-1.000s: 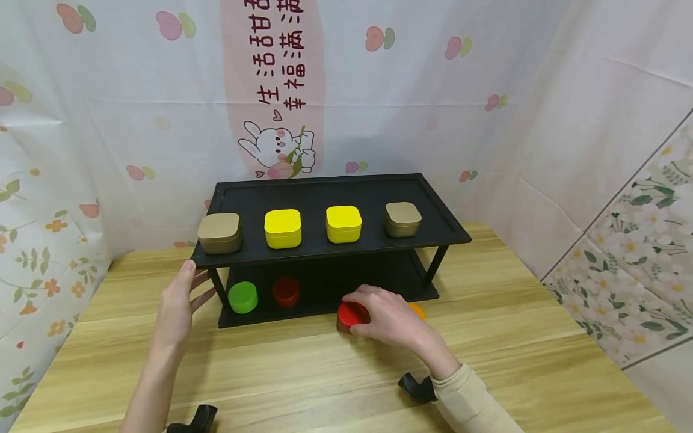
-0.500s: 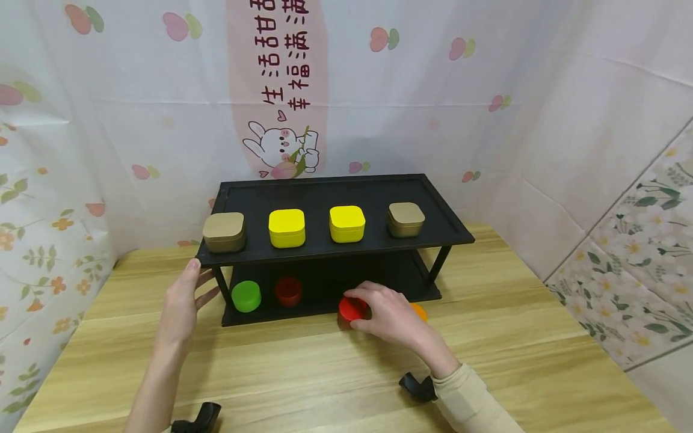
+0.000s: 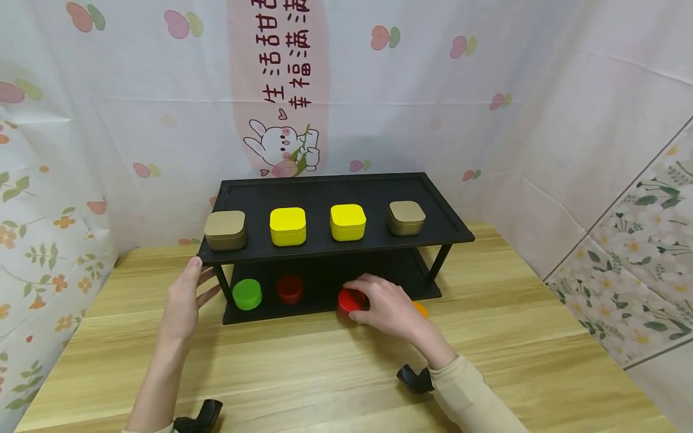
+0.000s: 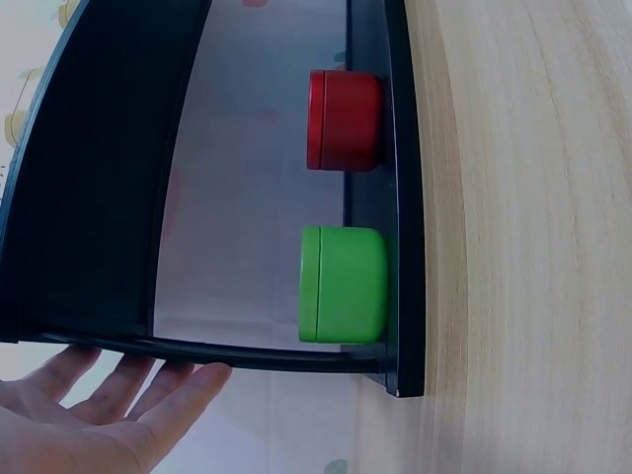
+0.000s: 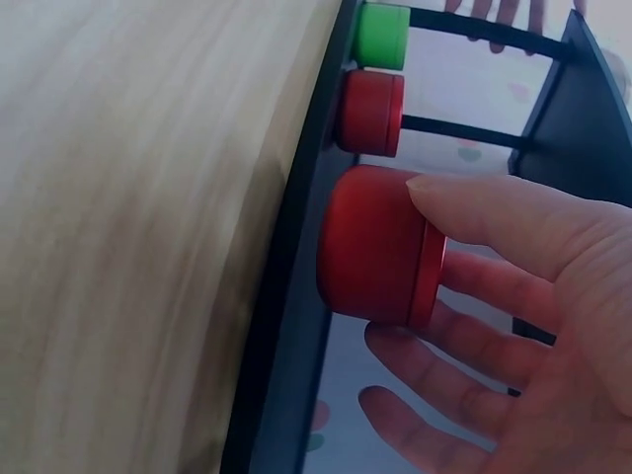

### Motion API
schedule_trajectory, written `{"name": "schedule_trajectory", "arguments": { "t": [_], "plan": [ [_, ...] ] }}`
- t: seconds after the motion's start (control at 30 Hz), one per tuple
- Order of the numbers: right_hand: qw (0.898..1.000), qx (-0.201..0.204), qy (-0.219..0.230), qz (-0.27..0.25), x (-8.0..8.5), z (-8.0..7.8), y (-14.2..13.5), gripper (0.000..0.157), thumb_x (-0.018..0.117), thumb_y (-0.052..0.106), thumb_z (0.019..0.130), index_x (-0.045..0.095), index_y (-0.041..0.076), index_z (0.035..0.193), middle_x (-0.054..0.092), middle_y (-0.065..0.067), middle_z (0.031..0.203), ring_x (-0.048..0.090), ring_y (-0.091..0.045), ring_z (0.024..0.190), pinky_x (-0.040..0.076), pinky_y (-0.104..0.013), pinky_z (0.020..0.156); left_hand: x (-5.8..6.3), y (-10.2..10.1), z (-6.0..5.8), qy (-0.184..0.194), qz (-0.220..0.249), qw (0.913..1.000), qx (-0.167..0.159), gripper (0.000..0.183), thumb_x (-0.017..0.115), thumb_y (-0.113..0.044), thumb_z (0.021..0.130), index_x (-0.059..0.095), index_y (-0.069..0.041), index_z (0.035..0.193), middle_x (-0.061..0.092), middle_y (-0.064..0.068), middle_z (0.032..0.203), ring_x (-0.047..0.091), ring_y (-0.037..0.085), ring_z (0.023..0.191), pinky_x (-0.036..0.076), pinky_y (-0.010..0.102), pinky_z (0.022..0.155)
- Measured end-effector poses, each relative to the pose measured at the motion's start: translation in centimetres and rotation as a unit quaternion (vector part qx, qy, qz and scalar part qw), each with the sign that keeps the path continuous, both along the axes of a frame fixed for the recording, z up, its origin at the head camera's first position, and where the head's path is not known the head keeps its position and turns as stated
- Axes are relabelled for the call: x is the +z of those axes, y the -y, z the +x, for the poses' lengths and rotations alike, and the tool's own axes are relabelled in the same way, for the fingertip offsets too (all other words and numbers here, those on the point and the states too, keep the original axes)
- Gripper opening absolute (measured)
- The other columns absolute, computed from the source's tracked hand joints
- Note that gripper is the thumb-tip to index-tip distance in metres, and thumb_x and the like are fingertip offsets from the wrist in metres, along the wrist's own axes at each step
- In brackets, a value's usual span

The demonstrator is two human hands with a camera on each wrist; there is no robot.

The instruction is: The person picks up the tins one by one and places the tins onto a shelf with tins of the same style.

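My right hand (image 3: pixel 385 304) pinches a round red tin (image 5: pixel 370 245) between thumb and fingers. The tin is at the front edge of the lower level of a black two-tier rack (image 3: pixel 325 255); whether it touches the shelf I cannot tell. On that lower level, towards the left, stand a green round tin (image 3: pixel 247 294) and a darker-looking red round tin (image 3: pixel 289 290), side by side and apart. My left hand (image 3: pixel 183 300) touches the rack's left end near the top front corner, its fingers extended along the side bar in the left wrist view.
Along the upper level sit two yellow square tins (image 3: pixel 288 227) between two tan-gold ones (image 3: pixel 225 230). An orange object (image 3: pixel 420 309) shows partly behind my right hand. The rack stands on a wooden table (image 3: pixel 303 373), before a patterned cloth backdrop (image 3: pixel 346 90).
My right hand has moved the red tin slightly up and back towards the lower shelf. The left hand stays at the rack's corner. The head view has shifted a little.
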State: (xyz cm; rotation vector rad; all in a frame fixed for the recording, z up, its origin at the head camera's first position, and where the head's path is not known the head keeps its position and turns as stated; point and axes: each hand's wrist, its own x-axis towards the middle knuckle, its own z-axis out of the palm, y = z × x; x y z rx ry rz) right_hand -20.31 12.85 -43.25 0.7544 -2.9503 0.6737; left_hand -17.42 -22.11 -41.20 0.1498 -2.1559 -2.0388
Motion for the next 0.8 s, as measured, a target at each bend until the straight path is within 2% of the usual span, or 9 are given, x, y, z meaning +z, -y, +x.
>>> {"name": "schedule_trajectory", "arguments": {
  "t": [0.17,0.47,0.8],
  "plan": [
    [1.0,-0.004,-0.005,0.001,0.1,-0.4,0.1,0.047,0.086,0.026,0.084,0.071,0.017,0.128,0.071,-0.003,0.123,0.064,-0.018,0.099,0.059,-0.031,0.077,0.1,0.0,0.0,0.0,-0.008,1.0,-0.002,0.065,0.032,-0.053,0.11,0.045,-0.006,0.153,0.039,0.005,0.157,0.052,-0.001,0.119,0.055,0.005,0.088],
    [1.0,-0.011,0.001,-0.001,0.2,-1.0,0.4,0.047,0.084,0.026,0.085,0.071,0.018,0.129,0.071,-0.002,0.123,0.064,-0.017,0.097,0.059,-0.03,0.076,0.2,-0.1,0.0,-0.001,-0.015,0.9999,-0.001,0.062,0.032,-0.054,0.109,0.049,-0.01,0.15,0.05,-0.013,0.135,0.053,0.001,0.12,0.055,0.006,0.089],
    [1.0,-0.012,0.006,0.004,0.2,-1.8,0.8,0.048,0.083,0.026,0.086,0.07,0.017,0.131,0.07,-0.003,0.126,0.065,-0.018,0.098,0.061,-0.032,0.078,0.1,0.0,0.0,0.0,-0.008,1.0,0.001,0.06,0.033,-0.053,0.11,0.05,-0.011,0.149,0.05,-0.013,0.134,0.053,0.002,0.12,0.056,0.006,0.089]
  ]
}}
